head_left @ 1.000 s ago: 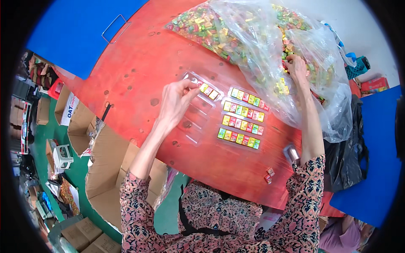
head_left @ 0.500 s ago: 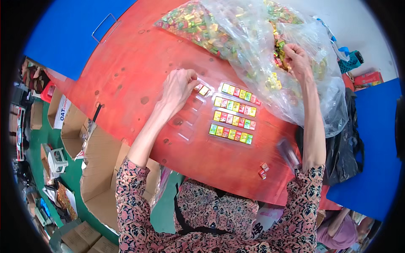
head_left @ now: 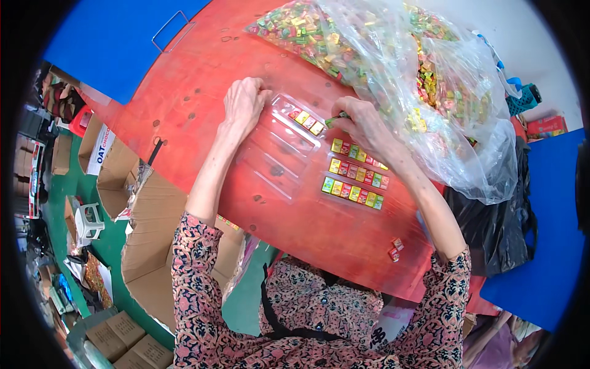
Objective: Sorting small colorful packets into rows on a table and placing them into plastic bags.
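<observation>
A clear plastic tray (head_left: 265, 161) lies on the red table, with several small wrapped sweets (head_left: 305, 121) side by side in its far slot and its nearer slots bare. My left hand (head_left: 243, 106) is at the tray's far left corner, fingers curled together; whether they grip the rim is hidden. Over the right end of that far slot, my right hand (head_left: 364, 124) pinches a green wrapped sweet (head_left: 335, 119) between thumb and fingers. Just to the right, partly beneath my right forearm, rows of red, yellow and green sweets (head_left: 359, 174) fill a second clear tray.
A big clear bag (head_left: 375, 52) of loose sweets spreads across the far right of the table (head_left: 203, 135). Two or so loose sweets (head_left: 395, 249) lie near the front edge. An open cardboard box (head_left: 147, 246) stands below left, and a black bag (head_left: 491, 227) hangs at right.
My right hand has come from the open bag to the tray's far slot with a green sweet. More sweets now show in that slot. The view has shifted slightly.
</observation>
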`<state>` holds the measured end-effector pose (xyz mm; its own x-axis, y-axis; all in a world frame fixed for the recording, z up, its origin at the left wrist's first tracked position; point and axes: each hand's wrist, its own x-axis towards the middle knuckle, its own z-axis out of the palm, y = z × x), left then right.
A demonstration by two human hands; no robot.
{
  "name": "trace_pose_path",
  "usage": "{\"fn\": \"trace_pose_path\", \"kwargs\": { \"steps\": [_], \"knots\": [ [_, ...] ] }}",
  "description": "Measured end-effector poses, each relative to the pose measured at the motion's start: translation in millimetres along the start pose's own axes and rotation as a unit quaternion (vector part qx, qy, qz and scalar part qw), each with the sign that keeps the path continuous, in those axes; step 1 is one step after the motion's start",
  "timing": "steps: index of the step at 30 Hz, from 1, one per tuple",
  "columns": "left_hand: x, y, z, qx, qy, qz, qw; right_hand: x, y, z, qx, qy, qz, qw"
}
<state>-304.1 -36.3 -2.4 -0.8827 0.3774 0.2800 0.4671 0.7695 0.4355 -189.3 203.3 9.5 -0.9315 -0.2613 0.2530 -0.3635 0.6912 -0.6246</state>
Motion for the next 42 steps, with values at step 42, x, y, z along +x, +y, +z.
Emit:
{"fn": "trace_pose_path", "kwargs": {
  "steps": [42],
  "knots": [
    [9.2,-19.7,12.7,-0.131,-0.094,-0.059,0.985,1.5,3.3,31.7,0.045,-0.019,0.061,0.997]
  ]
}}
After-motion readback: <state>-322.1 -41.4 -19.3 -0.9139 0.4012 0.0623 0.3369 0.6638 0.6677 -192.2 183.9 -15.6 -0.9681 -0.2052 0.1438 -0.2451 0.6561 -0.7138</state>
